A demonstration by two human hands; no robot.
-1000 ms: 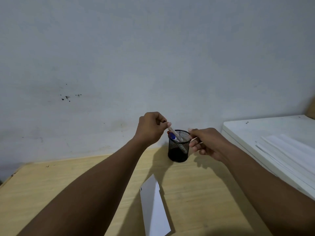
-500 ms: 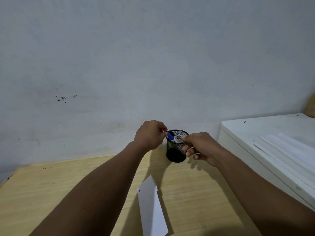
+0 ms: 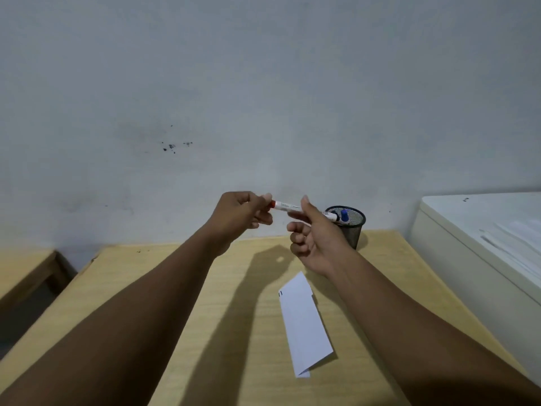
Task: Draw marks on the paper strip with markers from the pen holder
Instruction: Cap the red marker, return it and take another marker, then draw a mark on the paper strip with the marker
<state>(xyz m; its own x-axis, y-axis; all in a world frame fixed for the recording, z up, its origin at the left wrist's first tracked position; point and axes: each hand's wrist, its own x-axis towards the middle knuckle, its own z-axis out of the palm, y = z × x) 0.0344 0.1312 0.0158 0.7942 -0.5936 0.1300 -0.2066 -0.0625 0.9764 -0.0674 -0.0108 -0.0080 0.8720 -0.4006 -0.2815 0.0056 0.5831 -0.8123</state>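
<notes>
A white marker with a red end is held level above the table, between both hands. My left hand pinches its red end. My right hand grips the other part of its barrel with thumb and fingers. Behind my right hand stands the black mesh pen holder, with a blue-capped marker and another marker inside. The white paper strip lies flat on the wooden table below my hands, with two small dark marks near its far left corner.
A white cabinet top with stacked white sheets lies to the right, raised above the table. A grey wall runs behind the table. A second wooden surface sits at the far left, across a gap.
The red marker has come out of the pen holder and moved left. My right hand left the holder's rim and took hold of the marker's barrel. The camera view shifted left.
</notes>
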